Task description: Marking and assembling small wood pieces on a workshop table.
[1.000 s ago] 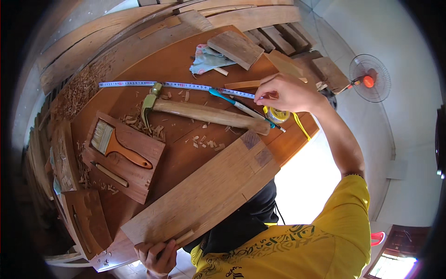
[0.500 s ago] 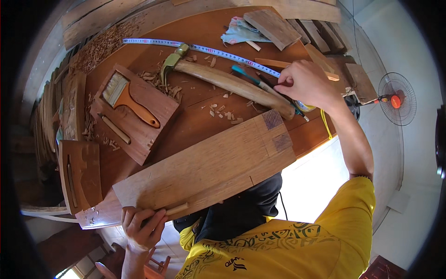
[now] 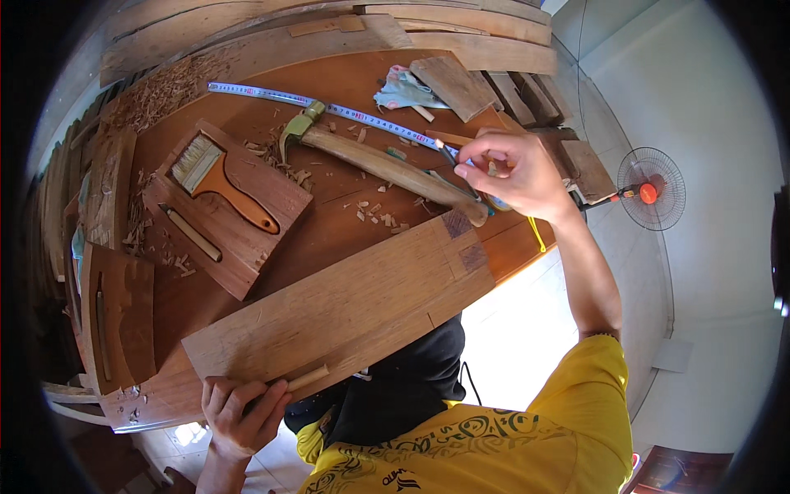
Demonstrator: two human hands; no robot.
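Observation:
A long wooden plank (image 3: 346, 309) lies aslant across the near edge of the brown workbench (image 3: 346, 78). My left hand (image 3: 243, 412) grips its near end, beside a small wooden peg (image 3: 306, 379) sticking out of it. My right hand (image 3: 514, 173) is over the bench's right edge and pinches a thin pencil (image 3: 445, 141) whose tip points left, just above the extended tape measure (image 3: 362, 118). A hammer with a wooden handle (image 3: 387, 169) lies under the tape, its end close to my right hand.
A paintbrush with an orange handle (image 3: 222, 181) rests on a small board (image 3: 284, 198) at the left. Wood shavings (image 3: 164, 90), a crumpled cloth (image 3: 403, 90) and stacked planks (image 3: 461, 41) fill the back. A pedestal fan (image 3: 650, 189) stands on the floor at the right.
My right hand has left the tape measure's case and now holds a pencil raised over the tape. My left hand has kept its hold on the plank's end. The view has tilted.

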